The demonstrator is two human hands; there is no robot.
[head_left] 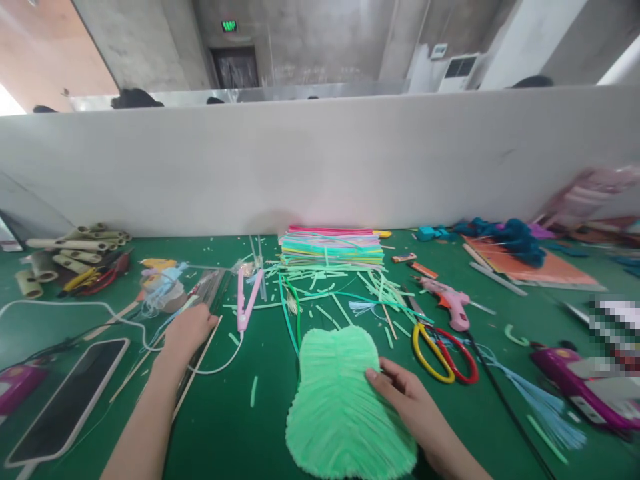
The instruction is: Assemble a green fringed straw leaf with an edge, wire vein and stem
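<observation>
My right hand (407, 400) pinches the right edge of a fuzzy mint-green leaf-shaped piece (345, 400), thumb on top and fingers at its side. The piece looks made of pipe cleaners laid side by side, with a seam down the middle. My left hand (190, 330) rests among a bundle of thin wires (213, 290) and wooden sticks on the left. Its fingers are curled, and what they hold is hidden. Just right of that hand lies a pink mini hair straightener (249, 300), its plates apart.
A stack of coloured pipe cleaners (333, 250) lies at the back, with green offcuts in front. On the right are scissors (445, 353), a pink glue gun (453, 300) and a blue tassel (545, 407). A phone (70, 400) lies at the left. A white partition (320, 167) closes the back.
</observation>
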